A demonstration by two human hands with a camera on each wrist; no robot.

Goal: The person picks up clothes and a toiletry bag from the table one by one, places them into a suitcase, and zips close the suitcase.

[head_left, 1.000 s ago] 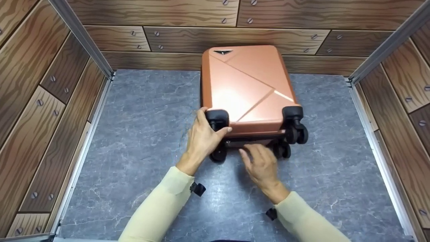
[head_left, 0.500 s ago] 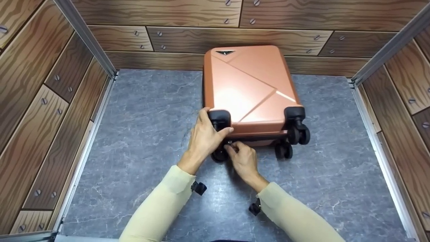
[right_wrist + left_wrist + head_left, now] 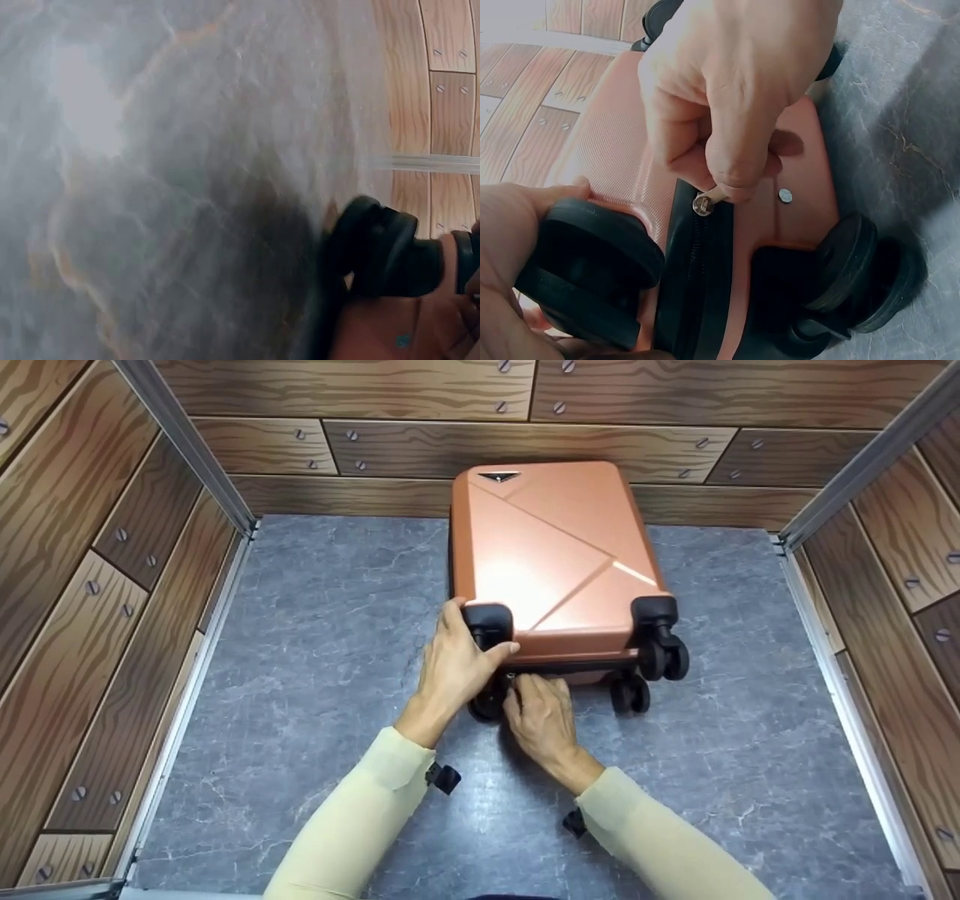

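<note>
An orange hard-shell suitcase (image 3: 555,547) lies flat on the floor, its wheeled end towards me. My left hand (image 3: 454,667) grips the near left corner, fingers on the side and thumb over the bottom edge, around a black wheel (image 3: 592,270). Just to the right of it, my right hand (image 3: 541,716) works at the suitcase's wheeled end. Close up in the left wrist view, its thumb and curled forefinger pinch a metal zipper pull (image 3: 703,205) on the black zipper (image 3: 694,277). Those fingers partly cover the pull.
Grey marbled floor (image 3: 337,585) surrounds the suitcase. Wood-patterned panels (image 3: 420,446) stand behind its far end, with more panels at both sides along metal rails (image 3: 847,697). Another pair of wheels (image 3: 664,656) sticks out at the near right corner.
My right hand has moved left along the suitcase's wheeled end to the zipper pull and now pinches it. The left hand keeps its grip on the corner.
</note>
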